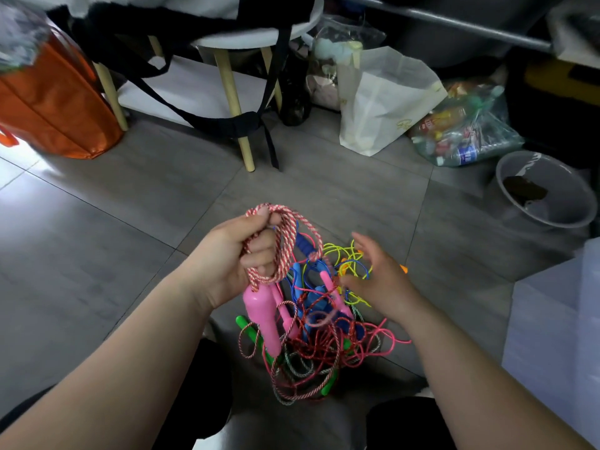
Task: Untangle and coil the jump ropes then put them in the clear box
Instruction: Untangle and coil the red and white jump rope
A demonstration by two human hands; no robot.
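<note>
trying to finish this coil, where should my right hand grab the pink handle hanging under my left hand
Probably around its thick upper body, coming from the right. The pink handle hangs nearly upright below the red-and-white coil gripped by the left hand, tapering downward, and the open right hand is on that side. Its lower tip sits among tangled ropes.

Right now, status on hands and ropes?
Left hand grips red-and-white rope coil, pink handle hanging below. Right hand hovers over tangled pile, fingers spread.
</note>
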